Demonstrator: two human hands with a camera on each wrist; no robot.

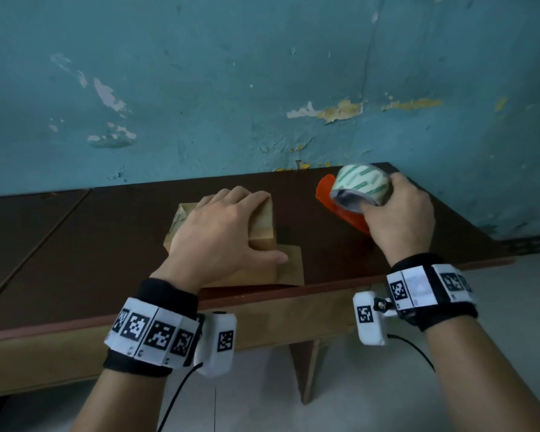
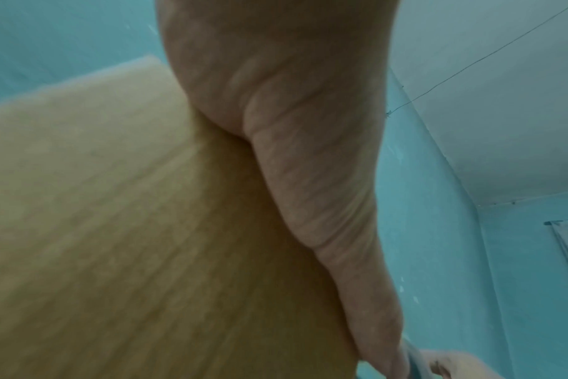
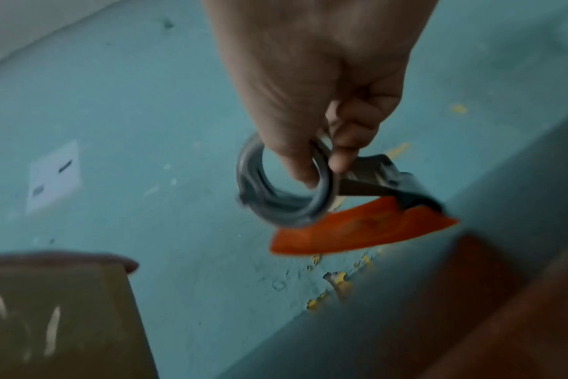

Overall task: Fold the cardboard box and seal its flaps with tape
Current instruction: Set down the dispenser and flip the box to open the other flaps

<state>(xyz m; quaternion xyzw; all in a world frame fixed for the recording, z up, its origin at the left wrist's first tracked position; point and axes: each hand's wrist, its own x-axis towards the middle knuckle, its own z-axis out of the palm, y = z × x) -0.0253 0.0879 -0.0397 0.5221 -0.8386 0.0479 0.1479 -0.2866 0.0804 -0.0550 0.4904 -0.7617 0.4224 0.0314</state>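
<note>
A small brown cardboard box (image 1: pixel 264 227) stands on the dark table (image 1: pixel 75 244), one flap (image 1: pixel 292 263) lying flat toward me. My left hand (image 1: pixel 222 232) lies over the top of the box, fingers spread flat, thumb on the flap; the left wrist view shows the palm (image 2: pixel 292 128) against blurred cardboard (image 2: pixel 113 230). To the right my right hand (image 1: pixel 399 213) grips a tape dispenser by its roll of green-and-white tape (image 1: pixel 360 183), thumb through the core (image 3: pixel 282 184). Its orange body (image 1: pixel 334 201) hangs just above the table. The box corner (image 3: pixel 58 320) shows in the right wrist view.
A peeling teal wall (image 1: pixel 262 88) rises right behind the table. The table's front edge (image 1: pixel 262 299) runs under my wrists, with a wooden leg (image 1: pixel 309 369) and pale floor below. The table ends at the right near the dispenser.
</note>
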